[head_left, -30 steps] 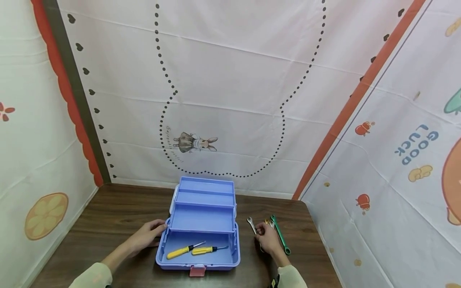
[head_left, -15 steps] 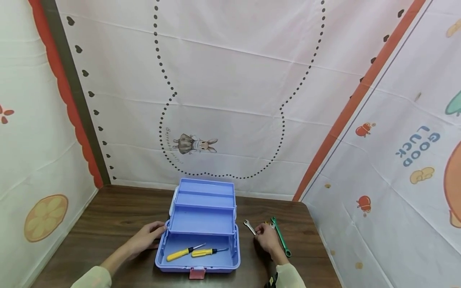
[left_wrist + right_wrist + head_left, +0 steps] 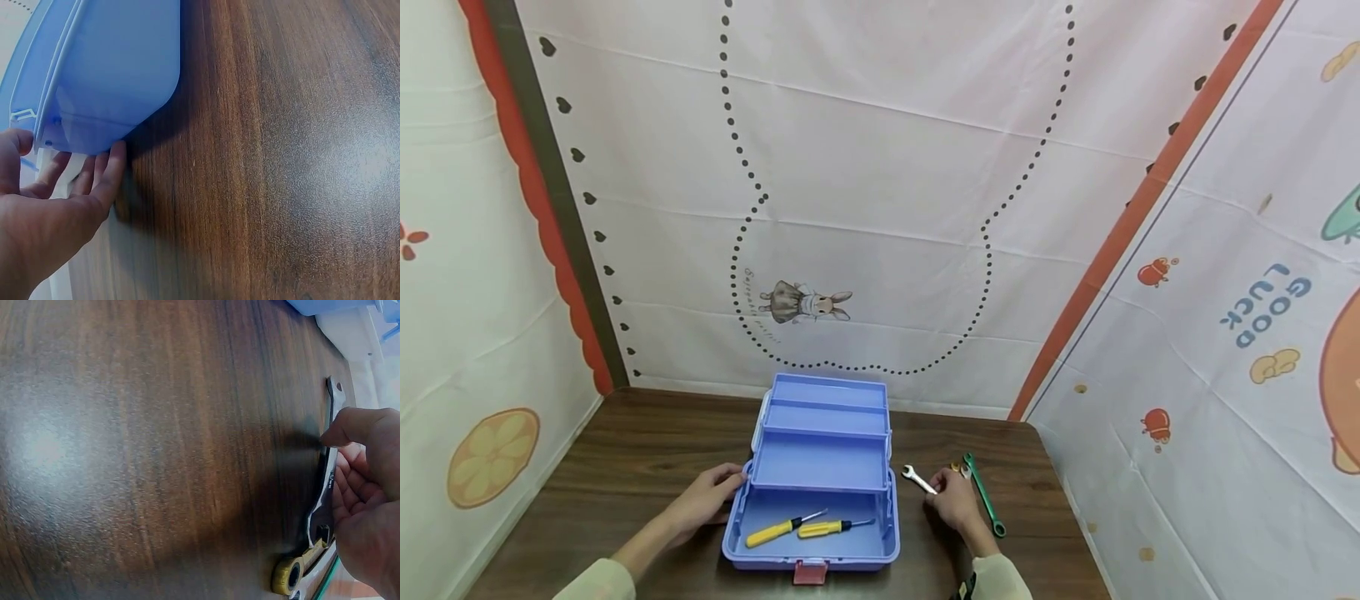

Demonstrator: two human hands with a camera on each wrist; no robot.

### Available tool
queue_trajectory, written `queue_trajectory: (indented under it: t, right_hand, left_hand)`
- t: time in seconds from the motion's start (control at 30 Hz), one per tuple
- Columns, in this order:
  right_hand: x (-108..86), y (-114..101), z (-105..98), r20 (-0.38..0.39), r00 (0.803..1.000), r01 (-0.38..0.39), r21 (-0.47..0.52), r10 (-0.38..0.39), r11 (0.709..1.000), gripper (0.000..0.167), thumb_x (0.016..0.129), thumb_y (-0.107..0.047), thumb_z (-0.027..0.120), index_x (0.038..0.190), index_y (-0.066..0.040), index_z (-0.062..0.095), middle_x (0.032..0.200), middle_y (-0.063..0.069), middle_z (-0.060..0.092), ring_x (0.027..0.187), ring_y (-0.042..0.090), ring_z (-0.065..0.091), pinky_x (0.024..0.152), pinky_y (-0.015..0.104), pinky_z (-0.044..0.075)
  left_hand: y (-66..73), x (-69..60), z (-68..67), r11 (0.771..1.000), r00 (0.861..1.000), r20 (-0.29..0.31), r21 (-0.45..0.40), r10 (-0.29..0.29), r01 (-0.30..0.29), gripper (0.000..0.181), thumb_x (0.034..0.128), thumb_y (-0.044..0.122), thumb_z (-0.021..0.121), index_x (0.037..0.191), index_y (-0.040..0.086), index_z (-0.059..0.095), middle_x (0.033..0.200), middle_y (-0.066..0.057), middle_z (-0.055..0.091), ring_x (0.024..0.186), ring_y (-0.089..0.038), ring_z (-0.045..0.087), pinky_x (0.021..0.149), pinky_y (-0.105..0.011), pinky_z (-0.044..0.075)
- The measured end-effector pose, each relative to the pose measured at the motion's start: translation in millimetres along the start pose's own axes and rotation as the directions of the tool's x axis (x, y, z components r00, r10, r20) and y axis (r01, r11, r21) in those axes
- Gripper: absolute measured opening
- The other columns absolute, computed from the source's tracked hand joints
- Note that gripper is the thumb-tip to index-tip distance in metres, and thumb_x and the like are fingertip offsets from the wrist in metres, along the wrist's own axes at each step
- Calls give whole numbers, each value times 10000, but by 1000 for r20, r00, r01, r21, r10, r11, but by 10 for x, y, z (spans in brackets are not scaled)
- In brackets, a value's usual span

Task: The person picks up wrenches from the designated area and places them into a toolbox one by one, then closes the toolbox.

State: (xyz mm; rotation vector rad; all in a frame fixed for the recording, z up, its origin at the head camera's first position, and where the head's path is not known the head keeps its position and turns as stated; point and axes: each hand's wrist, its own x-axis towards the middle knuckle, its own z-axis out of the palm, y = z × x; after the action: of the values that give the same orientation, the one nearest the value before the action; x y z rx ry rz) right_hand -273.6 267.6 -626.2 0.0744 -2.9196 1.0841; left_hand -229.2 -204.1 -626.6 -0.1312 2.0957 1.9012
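On the table (image 3: 647, 450) we have the toolbox (image 3: 850, 564) mid-width, trays (image 3: 820, 462) toward the back edge, two screwdrivers (image 3: 769, 534) side by side inside. Left hand (image 3: 702, 500) at its left side. Right of it, right hand (image 3: 957, 502) on a wrench (image 3: 919, 480); other wrenches (image 3: 987, 498) nearer the table's right edge.

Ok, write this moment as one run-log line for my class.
left hand: touches blue toolbox | right hand: pinches silver wrench | toolbox: open, two yellow screwdrivers inside | green wrench: on table
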Motion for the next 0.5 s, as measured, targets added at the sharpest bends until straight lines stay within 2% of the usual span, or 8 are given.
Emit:
queue_trajectory:
  t: [0.13,0.37,0.5]
  right_hand:
    - [-33,21,12,-26,998,51,-9,-51,999,220,756,24,824,885,-30,654,760,19,580,698,143,503,625,294,439]
    - [-61,100,54,-52,997,57,9,-57,998,227,751,35,814,870,-65,647,778,21,594,704,118,501,635,264,435]
    - [-86,150,87,-90,993,86,46,-81,995,234,731,73,786,850,-68,643,787,38,601,708,104,495,641,247,429]
  left_hand:
    - [-10,2,-12,1000,1000,19,-8,-2,2,496,1109,322,566,1404,-77,544,1300,-201,643,1177,-328,651,870,-477,644]
    - [-39,11,-52,998,995,97,-59,14,-8,535,1118,314,551,1439,-107,478,1300,-214,649,1209,-371,646,910,-490,633]
    - [-25,15,-63,998,995,98,-60,12,-6,530,1118,313,548,1434,-107,480,1298,-207,653,1208,-367,648,912,-488,633]
